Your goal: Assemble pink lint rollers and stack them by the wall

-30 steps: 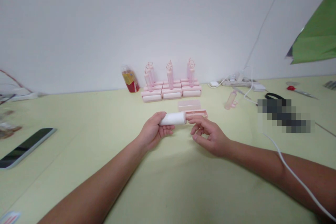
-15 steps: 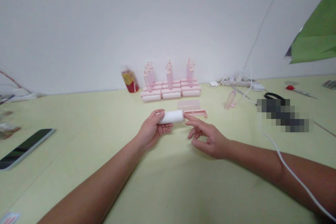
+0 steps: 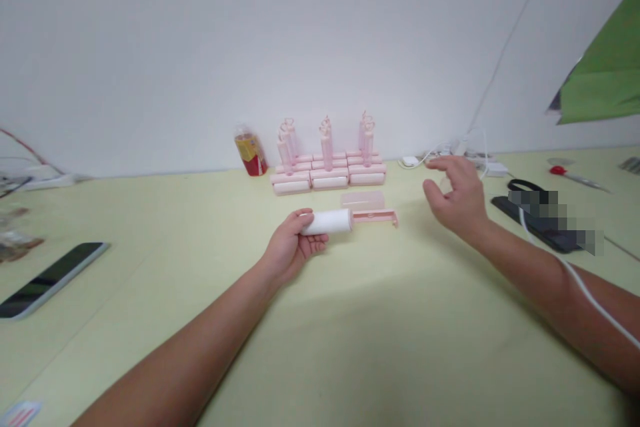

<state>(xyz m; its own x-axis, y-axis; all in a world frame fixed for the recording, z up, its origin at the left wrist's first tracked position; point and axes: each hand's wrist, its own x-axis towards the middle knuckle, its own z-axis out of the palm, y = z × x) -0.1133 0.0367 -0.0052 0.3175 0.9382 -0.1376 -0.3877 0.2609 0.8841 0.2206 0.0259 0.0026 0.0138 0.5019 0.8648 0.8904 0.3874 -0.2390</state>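
Note:
In my left hand [image 3: 287, 247] lies a white lint-roller refill roll [image 3: 331, 221], gripped near its left end, thumb on top and fingers beneath. Just behind the roll's right end, a pink roller frame [image 3: 383, 216] rests on the table. A translucent pink cover [image 3: 363, 200] sits beyond that frame. My right hand [image 3: 460, 197] hovers to the right, thumb and fingers apart and curved. The translucent pink handle seen there before is mostly hidden by this hand; whether they touch cannot be told.
Several pink lint rollers [image 3: 329, 182] with upright handles line the wall. A drink bottle [image 3: 251, 155] stands left of them. A phone [image 3: 50, 280] lies at left. On the right are a black strapped object [image 3: 537, 220], a white cable [image 3: 595, 303] and a red-ended tool [image 3: 560, 171].
My right hand has left the roll's right end and moved right and away from me, to where the handle lies. My left hand still holds the roll in nearly the same place.

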